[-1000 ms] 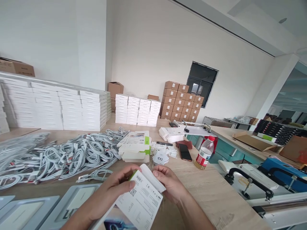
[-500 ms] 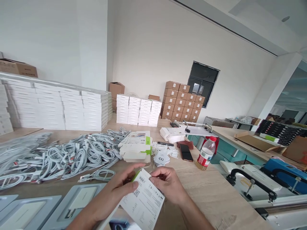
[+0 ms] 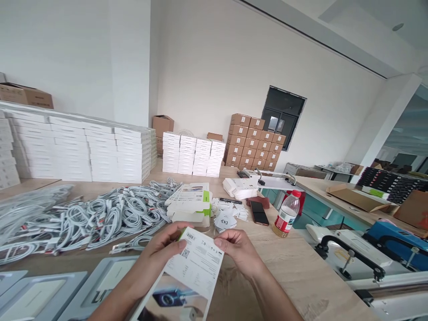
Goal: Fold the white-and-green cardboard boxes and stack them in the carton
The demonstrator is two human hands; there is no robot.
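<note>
The wood-grained table point(image 3: 287, 272) spreads under nearly everything near the person. On its far left stands a long bank of white boxes point(image 3: 70, 154), stacked many layers high. Beyond the table, brown cartons point(image 3: 245, 140) rise in a stepped stack against the wall, and 4 columns of slim white packs point(image 3: 194, 154) stand in front and to the left of them. A heap of coiled white cables point(image 3: 113, 216) sprawls across the table's left side, with 3 grey trays point(image 3: 76, 285) nearer the person.

Right of the cables lie overlapping flat sleeves point(image 3: 187, 217), white with green parts. The printed box point(image 3: 197, 272) is in front of the person, tilted, its face showing a barcode, a QR code, small text and a camera picture. The left hand point(image 3: 165, 246) grips its upper left corner, thumb on the face; the right hand point(image 3: 239, 249) pinches its upper right corner between thumb and fingers.

Farther right, 1 red-capped bottle point(image 3: 286, 214) holding some yellowish liquid stands near a dark phone point(image 3: 259, 213). White cards point(image 3: 224, 220) lie scattered left of the phone, with a black pen point(image 3: 230, 201) just behind them.
</note>
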